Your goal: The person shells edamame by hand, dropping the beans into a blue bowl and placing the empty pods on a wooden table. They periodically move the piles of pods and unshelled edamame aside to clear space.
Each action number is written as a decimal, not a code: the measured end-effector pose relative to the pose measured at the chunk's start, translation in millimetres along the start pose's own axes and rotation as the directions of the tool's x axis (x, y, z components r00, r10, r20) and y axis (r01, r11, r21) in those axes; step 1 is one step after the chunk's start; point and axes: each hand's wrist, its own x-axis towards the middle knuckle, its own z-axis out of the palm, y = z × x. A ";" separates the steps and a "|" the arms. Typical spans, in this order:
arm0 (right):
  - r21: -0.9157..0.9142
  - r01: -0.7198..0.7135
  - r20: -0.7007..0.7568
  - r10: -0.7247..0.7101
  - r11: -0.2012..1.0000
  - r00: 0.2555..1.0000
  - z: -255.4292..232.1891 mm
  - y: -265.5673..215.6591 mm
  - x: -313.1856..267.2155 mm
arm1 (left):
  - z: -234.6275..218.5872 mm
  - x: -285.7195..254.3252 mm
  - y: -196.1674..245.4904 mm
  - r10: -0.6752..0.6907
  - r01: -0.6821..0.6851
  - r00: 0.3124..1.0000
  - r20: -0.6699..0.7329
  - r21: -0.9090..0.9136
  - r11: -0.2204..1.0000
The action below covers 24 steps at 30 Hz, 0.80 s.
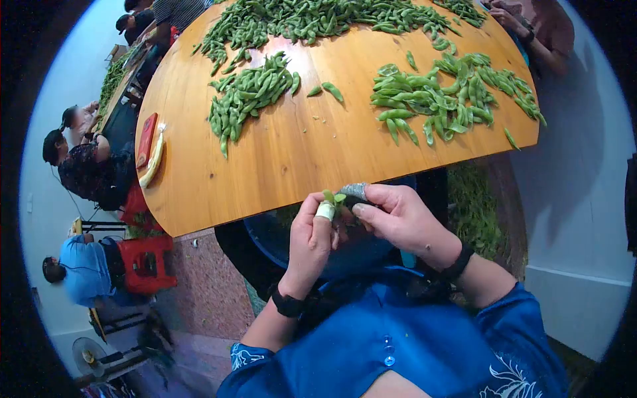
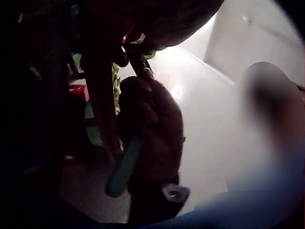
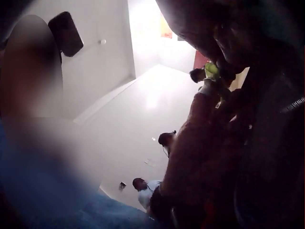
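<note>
In the head view my left hand (image 1: pixel 313 232), white tape round its thumb, pinches a green soybean pod (image 1: pixel 339 198) just off the table's near edge. My right hand (image 1: pixel 413 219) comes in from the other side, its fingertips right at the pod. A silvery grey wrap or piece (image 1: pixel 353 190) shows at its index finger. In the left wrist view the right hand grips a tool with a teal handle (image 2: pixel 125 167); the tool's working end is hidden. The right wrist view is dark, with the pale green pod (image 3: pixel 212 71) between the hands.
The wooden table (image 1: pixel 265 179) bears a large heap of pods (image 1: pixel 312 20), a smaller pile (image 1: pixel 249 99) and opened-looking pods (image 1: pixel 434 96) at right. A red phone-like object (image 1: pixel 146 140) lies at left. A dark blue tub (image 1: pixel 272 239) stands below my hands. People sit at left.
</note>
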 end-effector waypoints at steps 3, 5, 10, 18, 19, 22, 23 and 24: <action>-0.003 -0.048 0.036 0.048 0.999 0.998 4.4 0.6 -0.1 | -4.0 1.6 4.4 -0.122 0.134 0.985 0.122 -0.094 0.987; -0.029 0.006 0.028 -0.005 1.000 1.000 7.0 6.3 -0.3 | -6.3 4.0 1.5 -0.162 0.189 0.975 0.149 -0.189 0.964; -0.026 0.045 0.039 -0.044 0.999 0.998 10.1 4.7 -1.8 | -5.9 5.5 -4.2 -0.304 0.348 0.937 0.171 -0.412 0.842; 0.123 -0.108 0.050 0.102 0.987 0.994 7.9 10.1 -0.5 | -19.6 7.8 -19.7 -0.345 0.486 0.868 0.356 -0.474 0.734; 0.123 -0.108 0.053 0.102 0.987 0.993 7.4 11.9 0.3 | -21.1 7.3 -24.4 -0.345 0.484 0.870 0.353 -0.475 0.735; 0.105 -0.147 0.059 0.142 0.983 0.988 2.9 10.5 3.2 | -25.5 5.0 -29.9 -0.340 0.473 0.876 0.342 -0.472 0.744; 0.138 -0.164 0.016 0.164 0.977 0.986 -1.2 -0.6 2.6 | -25.0 5.6 -27.7 -0.388 0.458 0.888 0.247 -0.394 0.797; 0.171 -0.177 -0.027 0.184 0.969 0.982 -7.1 -8.0 2.3 | -24.7 6.0 -25.4 -0.419 0.444 0.896 0.146 -0.310 0.841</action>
